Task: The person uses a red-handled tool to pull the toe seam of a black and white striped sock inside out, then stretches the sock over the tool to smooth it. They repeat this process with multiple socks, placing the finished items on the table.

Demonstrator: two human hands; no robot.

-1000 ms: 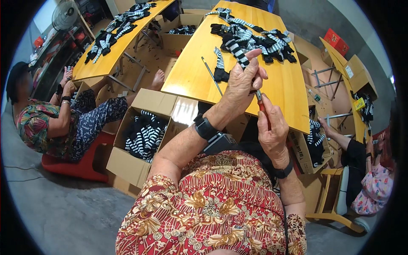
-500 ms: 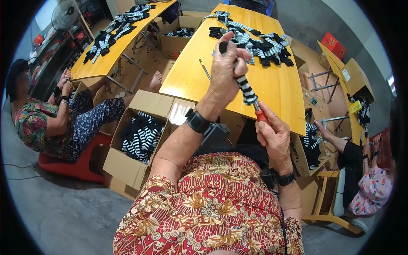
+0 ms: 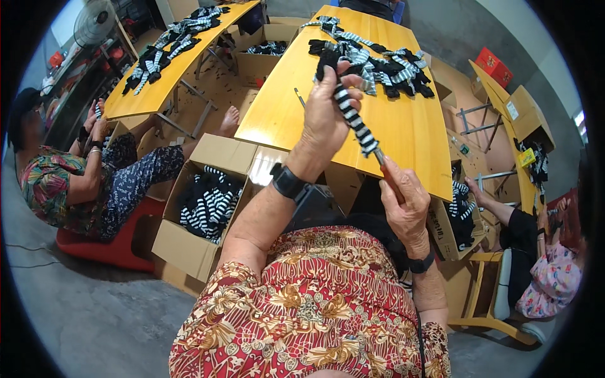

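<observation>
My left hand (image 3: 326, 113) is closed round a long, narrow knitted tube (image 3: 356, 120) with black and white stripes and a black end poking up above my fingers. Whether it is a sock or a glove cannot be made out. The tube's lower end sits on the metal shaft of a tool (image 3: 392, 179) with a red handle. My right hand (image 3: 408, 205) grips that handle; the shaft's far end is hidden inside the knit. Beyond my hands, a pile of similar striped knitted pieces (image 3: 397, 72) lies on the yellow table (image 3: 271, 113).
An open cardboard box (image 3: 170, 242) of striped knits stands at my left, another box (image 3: 444, 233) at my right. A thin metal rod (image 3: 299, 96) lies on the table. One person (image 3: 69, 179) sits at left near a second table (image 3: 135, 104); another person (image 3: 551, 283) sits at right.
My left hand has shifted up the knitted tube and loosened slightly, so more stripes and the black end show. My right hand has moved slightly down, covering more of the red handle.
</observation>
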